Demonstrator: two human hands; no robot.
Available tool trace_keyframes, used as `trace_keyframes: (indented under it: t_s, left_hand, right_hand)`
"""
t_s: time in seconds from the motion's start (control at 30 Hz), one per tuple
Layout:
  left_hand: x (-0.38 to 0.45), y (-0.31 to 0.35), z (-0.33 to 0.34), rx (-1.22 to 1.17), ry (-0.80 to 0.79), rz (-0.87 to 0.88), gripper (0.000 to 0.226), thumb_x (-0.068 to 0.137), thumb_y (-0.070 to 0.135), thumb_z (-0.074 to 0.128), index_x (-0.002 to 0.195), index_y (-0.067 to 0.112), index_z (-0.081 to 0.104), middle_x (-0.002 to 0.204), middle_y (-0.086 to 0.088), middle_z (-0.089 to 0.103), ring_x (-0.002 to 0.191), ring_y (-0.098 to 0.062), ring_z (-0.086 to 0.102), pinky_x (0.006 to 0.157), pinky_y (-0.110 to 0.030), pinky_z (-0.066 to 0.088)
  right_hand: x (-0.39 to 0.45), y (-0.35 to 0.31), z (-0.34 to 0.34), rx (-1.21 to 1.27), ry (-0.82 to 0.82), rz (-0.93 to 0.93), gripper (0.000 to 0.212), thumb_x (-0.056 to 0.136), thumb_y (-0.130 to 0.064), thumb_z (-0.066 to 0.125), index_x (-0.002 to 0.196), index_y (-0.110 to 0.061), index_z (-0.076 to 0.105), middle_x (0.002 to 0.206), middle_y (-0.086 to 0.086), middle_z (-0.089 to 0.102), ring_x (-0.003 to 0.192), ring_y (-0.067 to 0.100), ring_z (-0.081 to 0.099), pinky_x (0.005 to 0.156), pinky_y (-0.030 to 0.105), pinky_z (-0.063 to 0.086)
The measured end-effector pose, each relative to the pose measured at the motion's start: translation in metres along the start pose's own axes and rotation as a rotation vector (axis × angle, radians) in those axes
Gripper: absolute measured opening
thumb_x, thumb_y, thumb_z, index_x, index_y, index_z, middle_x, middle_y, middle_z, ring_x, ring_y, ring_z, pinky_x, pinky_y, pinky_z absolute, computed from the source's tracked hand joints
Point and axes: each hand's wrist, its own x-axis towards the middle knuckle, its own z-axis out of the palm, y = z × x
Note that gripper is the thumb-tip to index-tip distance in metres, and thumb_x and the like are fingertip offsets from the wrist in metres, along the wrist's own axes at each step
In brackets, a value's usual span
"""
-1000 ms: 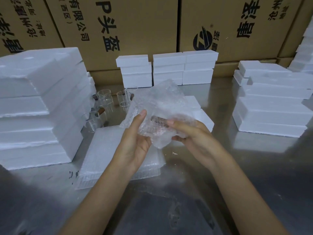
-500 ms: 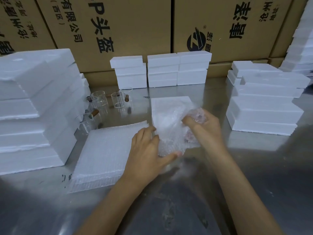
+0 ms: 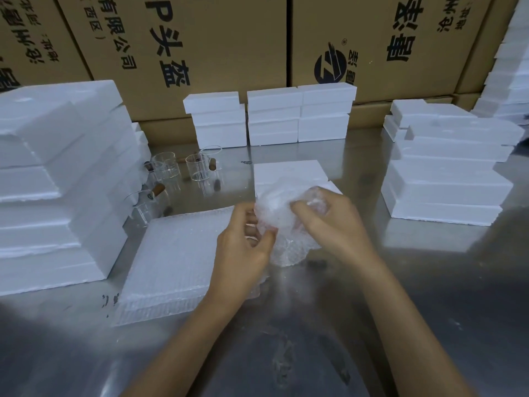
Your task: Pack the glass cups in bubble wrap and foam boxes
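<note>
While my left hand (image 3: 243, 247) and right hand (image 3: 329, 222) both grip the bubble-wrap bundle (image 3: 282, 224), its contents unclear, bare glass cups (image 3: 183, 170) stand beside closed foam boxes (image 3: 272, 116).

A: What is the table (image 3: 429, 296) seen to be made of?

B: Brushed metal, glossy, with blurred reflections. Matt white foam, slightly grainy at the edges, is shown by the foam boxes (image 3: 446, 193).

A: And the wrapping?

B: Clear, crinkled plastic is seen in the bubble wrap bundle (image 3: 282, 224); a dimpled, faintly shiny surface in the stack of bubble wrap sheets (image 3: 171, 259).

A: The rest?

B: Smooth transparent glass in the glass cups (image 3: 197, 167), with wood-like handles; matt brown printed cardboard in the cartons (image 3: 229, 38).
</note>
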Motion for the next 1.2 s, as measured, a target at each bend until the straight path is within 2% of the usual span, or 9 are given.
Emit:
trace_keyframes:
  t_s: [0.13, 0.27, 0.37, 0.53, 0.7, 0.87, 0.97, 1.03, 1.2]
  left_hand:
    - [0.000, -0.001, -0.001, -0.048, 0.055, 0.031, 0.039, 0.088, 0.004, 0.068, 0.094, 0.039, 0.051, 0.093, 0.018, 0.059, 0.066, -0.011, 0.066, 0.059, -0.034, 0.059]
    - [-0.002, -0.002, 0.005, 0.170, 0.046, 0.263, 0.011, 0.091, 0.015, 0.060, 0.099, 0.020, 0.067, 0.098, 0.022, 0.058, 0.097, 0.001, 0.056, 0.082, -0.011, 0.045]
    - [-0.003, -0.003, 0.003, 0.345, -0.075, 0.382, 0.027, 0.091, 0.028, 0.047, 0.108, 0.018, 0.064, 0.109, 0.027, 0.052, 0.107, 0.003, 0.045, 0.096, -0.003, 0.028]
    - [0.001, -0.005, 0.002, 0.638, -0.231, 0.457, 0.033, 0.093, 0.038, 0.042, 0.093, 0.014, 0.064, 0.097, 0.008, 0.061, 0.099, -0.011, 0.048, 0.093, -0.021, 0.030]
    - [0.002, -0.006, 0.009, 0.686, -0.266, 0.411, 0.031, 0.091, 0.048, 0.042, 0.088, 0.020, 0.057, 0.087, 0.012, 0.048, 0.090, -0.010, 0.043, 0.089, -0.026, 0.032]
    - [-0.005, -0.013, 0.005, 0.493, -0.226, 0.270, 0.033, 0.085, 0.055, 0.049, 0.112, 0.037, 0.043, 0.102, 0.027, 0.044, 0.095, -0.002, 0.043, 0.076, -0.013, 0.034]
    - [-0.004, -0.011, 0.004, 0.429, -0.191, 0.312, 0.038, 0.085, 0.048, 0.058, 0.118, 0.038, 0.041, 0.111, 0.028, 0.045, 0.095, -0.003, 0.051, 0.077, -0.022, 0.046]
    - [-0.003, -0.010, 0.005, 0.419, -0.174, 0.370, 0.038, 0.085, 0.043, 0.061, 0.118, 0.032, 0.046, 0.123, 0.023, 0.044, 0.099, -0.005, 0.054, 0.075, -0.027, 0.051]
    - [0.000, -0.014, 0.002, 0.506, -0.277, 0.393, 0.037, 0.089, 0.043, 0.049, 0.122, 0.029, 0.056, 0.144, 0.014, 0.045, 0.133, -0.007, 0.038, 0.107, -0.034, 0.040]
  right_hand:
    - [-0.013, -0.004, 0.010, -0.283, -0.168, -0.156, 0.041, 0.092, -0.039, 0.039, 0.062, -0.012, 0.041, 0.064, 0.001, 0.052, 0.077, 0.013, 0.046, 0.063, 0.035, 0.038]
    - [-0.013, -0.004, 0.016, -0.480, -0.219, -0.300, 0.036, 0.098, -0.028, 0.032, 0.063, -0.021, 0.034, 0.069, -0.002, 0.045, 0.085, 0.017, 0.035, 0.079, 0.035, 0.033]
    - [-0.009, 0.000, 0.008, -0.380, -0.217, -0.194, 0.036, 0.098, -0.034, 0.029, 0.068, -0.025, 0.045, 0.077, -0.002, 0.052, 0.089, 0.016, 0.042, 0.080, 0.035, 0.038]
    - [0.001, 0.000, -0.011, 0.073, 0.099, -0.002, 0.053, 0.093, -0.044, 0.036, 0.061, -0.015, 0.068, 0.061, -0.006, 0.066, 0.059, 0.005, 0.058, 0.062, 0.022, 0.045]
    - [-0.003, -0.001, -0.017, -0.011, -0.073, -0.041, 0.060, 0.097, -0.032, 0.033, 0.050, -0.016, 0.067, 0.041, -0.010, 0.052, 0.047, 0.002, 0.048, 0.059, 0.023, 0.034]
    - [-0.005, 0.000, -0.006, -0.121, -0.110, -0.052, 0.045, 0.090, -0.036, 0.033, 0.065, -0.023, 0.069, 0.069, -0.012, 0.061, 0.065, 0.006, 0.052, 0.071, 0.037, 0.049]
    - [-0.007, 0.004, 0.003, -0.319, -0.141, -0.122, 0.045, 0.087, -0.035, 0.028, 0.069, -0.020, 0.066, 0.078, -0.012, 0.059, 0.086, 0.007, 0.048, 0.073, 0.021, 0.038]
    - [-0.010, 0.007, 0.013, -0.447, -0.171, -0.237, 0.044, 0.090, -0.029, 0.028, 0.071, -0.011, 0.063, 0.068, -0.003, 0.055, 0.086, 0.010, 0.039, 0.072, 0.026, 0.034]
    - [-0.004, 0.016, 0.013, -0.366, -0.115, -0.138, 0.044, 0.095, -0.031, 0.033, 0.069, -0.014, 0.065, 0.074, -0.002, 0.055, 0.084, 0.012, 0.046, 0.074, 0.031, 0.039]
